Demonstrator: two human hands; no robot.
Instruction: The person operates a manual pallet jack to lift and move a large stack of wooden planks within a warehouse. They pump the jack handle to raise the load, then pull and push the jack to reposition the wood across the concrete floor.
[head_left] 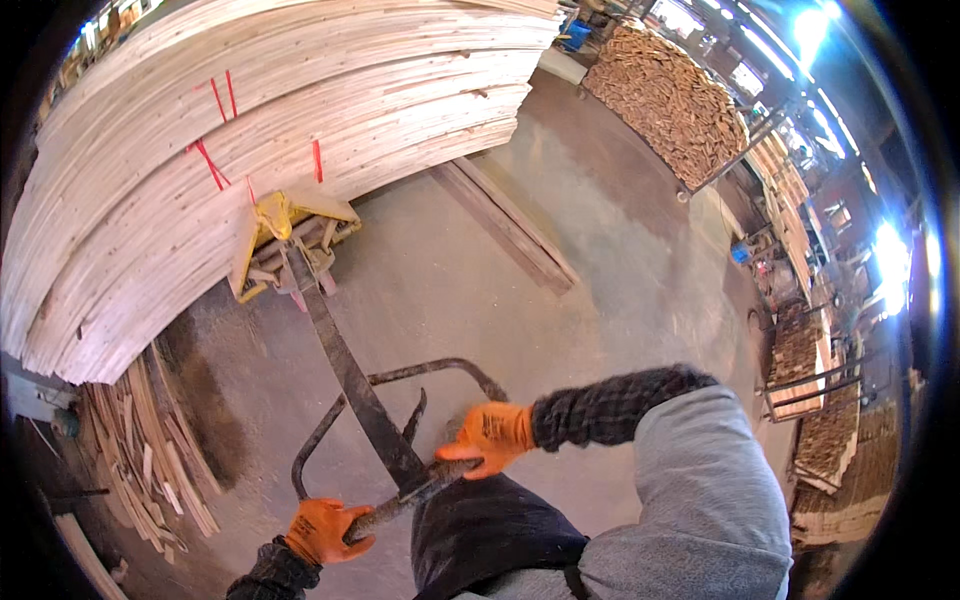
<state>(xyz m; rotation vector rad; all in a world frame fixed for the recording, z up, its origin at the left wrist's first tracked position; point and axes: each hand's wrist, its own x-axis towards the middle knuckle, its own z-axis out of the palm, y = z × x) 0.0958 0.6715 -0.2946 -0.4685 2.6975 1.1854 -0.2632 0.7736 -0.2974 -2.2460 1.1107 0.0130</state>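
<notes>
1. I look down from my head camera at a concrete floor [600,250] in a timber yard.
2. My left hand [325,530], in an orange glove, is closed around the left end of the loop handle [400,500] of a pallet jack, low in the picture.
3. My right hand [492,436], also in an orange glove, is wrapped over the right part of the same handle, higher and nearer the middle.
4. From the handle a dark tiller bar [345,370] runs up and away from me to the yellow pallet jack body [285,235].
5. The jack body sits at the foot of a tall stack of pale boards [250,130], which fills the upper left. Thin red strips [210,165] stick out of the stack face.
6. A heap of loose wood offcuts [150,460] lies on the floor at the left, below the stack.
7. A single long plank [505,225] lies flat on the floor to the right of the jack.
8. Farther off at the upper right stands a caged pile of small wood pieces [670,100].
</notes>
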